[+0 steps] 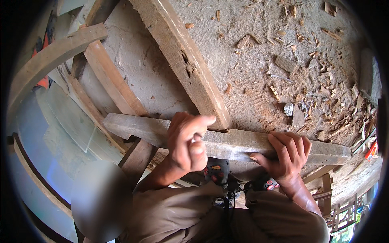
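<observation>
In the head view, the left hand (187,139) is raised over the near edge of a grey weathered plank (231,142) that runs across the middle, with its fingers curled into a loose fist and the forefinger bent forward onto the plank top; whether it pinches anything cannot be told. The right hand (287,156) clamps the plank further right, fingers wrapped over the top edge and thumb pressed against the near face. A longer beam (182,56) crosses behind the plank, wood chips (308,65) litter the ground beyond, and a dark power tool (216,172) sits below the plank between the forearms.
</observation>
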Demonstrator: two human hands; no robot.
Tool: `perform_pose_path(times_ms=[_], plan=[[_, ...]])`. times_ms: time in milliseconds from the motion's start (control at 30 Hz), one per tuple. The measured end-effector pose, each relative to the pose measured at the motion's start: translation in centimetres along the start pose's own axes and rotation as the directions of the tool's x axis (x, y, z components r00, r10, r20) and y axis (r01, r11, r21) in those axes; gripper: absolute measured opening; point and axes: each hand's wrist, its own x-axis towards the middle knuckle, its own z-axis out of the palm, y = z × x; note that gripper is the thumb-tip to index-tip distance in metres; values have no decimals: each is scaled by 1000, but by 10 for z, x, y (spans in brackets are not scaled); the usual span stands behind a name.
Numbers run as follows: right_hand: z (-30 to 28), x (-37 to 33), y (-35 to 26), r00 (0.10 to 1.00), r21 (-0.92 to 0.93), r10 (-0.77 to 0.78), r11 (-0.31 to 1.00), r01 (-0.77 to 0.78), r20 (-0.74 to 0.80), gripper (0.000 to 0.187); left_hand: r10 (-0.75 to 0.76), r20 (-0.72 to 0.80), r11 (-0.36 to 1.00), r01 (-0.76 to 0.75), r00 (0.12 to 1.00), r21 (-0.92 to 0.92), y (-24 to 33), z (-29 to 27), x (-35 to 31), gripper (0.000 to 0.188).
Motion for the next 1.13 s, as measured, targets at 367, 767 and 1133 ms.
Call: perform_pose_path(times_ms=[367, 767, 1133], plan=[[-1, -4, 1, 982, -185, -151, 968, 170, 116, 55, 303, -106, 948, -311, 947, -71, -9, -9, -18, 35], [3, 13, -4, 970, -91, -36, 994, 60, 240, 78, -1, -265, 929, -97, 964, -357, -1, -9, 1, 22], [-2, 18, 0, 981, -4, -13, 1000, 15, 191, 72, 0, 18, 991, 2, 1000, -131, -1, -12, 19, 29]])
